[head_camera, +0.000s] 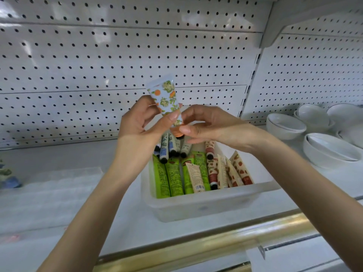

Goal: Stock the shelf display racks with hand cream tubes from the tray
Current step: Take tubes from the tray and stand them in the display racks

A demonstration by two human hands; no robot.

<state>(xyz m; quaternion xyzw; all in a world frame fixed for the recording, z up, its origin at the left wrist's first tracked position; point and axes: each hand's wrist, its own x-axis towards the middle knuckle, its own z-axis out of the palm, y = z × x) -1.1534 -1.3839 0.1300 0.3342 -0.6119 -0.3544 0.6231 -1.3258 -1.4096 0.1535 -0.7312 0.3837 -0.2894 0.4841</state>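
One brass-coloured strip (216, 236) edges the white shelf (125, 216) nearest the camera. Just behind it stands a translucent tray (206, 201) with hand cream tubes lying in rows. Green tubes (172, 177) lie at the left and cream tubes with red-brown prints (233, 171) at the right. One pale tube (196, 179) shows its back, with small print too fine to read and a barcode (199, 187). Black-capped blue and white tubes (167, 150) lie at the tray's far end.

Above the tray, the left hand (137, 122) grips a light-blue tube (166, 99) printed with oranges and white blossoms, cap end down. The right hand (208, 122) pinches its orange cap (177, 132) between thumb and fingertips. No brand name is legible on it.

To the left sits a blurred clear rack (59, 179). White bowls (284, 126) are stacked at the right, and white pegboard (98, 55) backs everything.
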